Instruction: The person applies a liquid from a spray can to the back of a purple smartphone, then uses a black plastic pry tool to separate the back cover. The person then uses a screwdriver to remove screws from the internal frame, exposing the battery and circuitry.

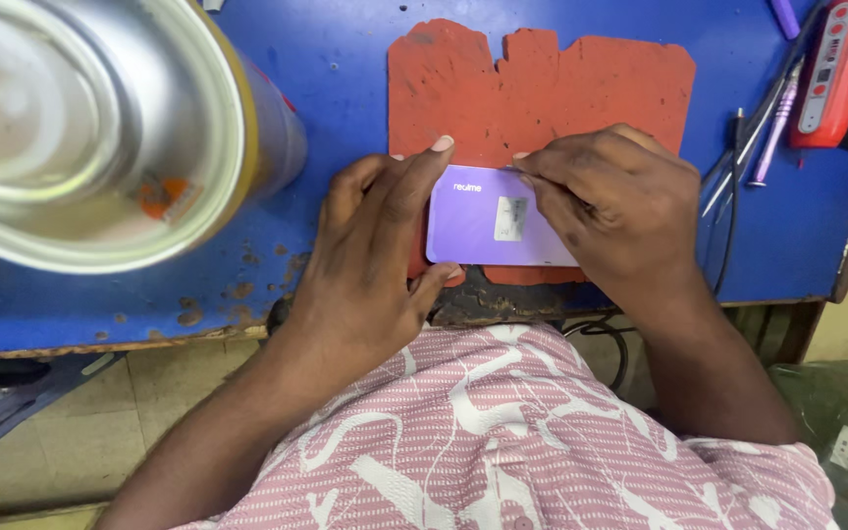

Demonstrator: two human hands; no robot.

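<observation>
Purple phone (pixel 488 221) lies back-side up on a worn red mat (pixel 542 88), which sits on the blue tabletop (pixel 345 59). Phone is at the mat's near edge, close to the tabletop's front lip, long axis running left-right.

Left hand (pixel 370 255) clamps the phone's left end: index finger stretched along the top edge, thumb curled under the bottom-left corner, remaining fingers folded on the tabletop beside it. Partly closed grip, holding the phone in place.

Right hand (pixel 615 201) covers the phone's right end. Fingers are curled, thumb and forefinger pinched together at the phone's top edge near the middle. A thin pale sliver shows at the pinch point; can't tell what it is. Palm hides the phone's right third.

A small grey-white sticker (pixel 510 218) sits on the phone back, between the two hands.

Around it: large shiny metal can (pixel 80 118) with a yellowish rim fills the upper left, blurred and close to the camera. Right of the mat, well apart from the phone, lie metal tweezers (pixel 748 147) and a purple-handled tool (pixel 772 132), with a red handheld device (pixel 831 69) just beyond them at the tabletop's far right. Dark cable (pixel 733 226) runs down off the front edge. Tabletop paint is chipped along the front. Person wears a pink-and-white patterned shirt (pixel 503 432).
</observation>
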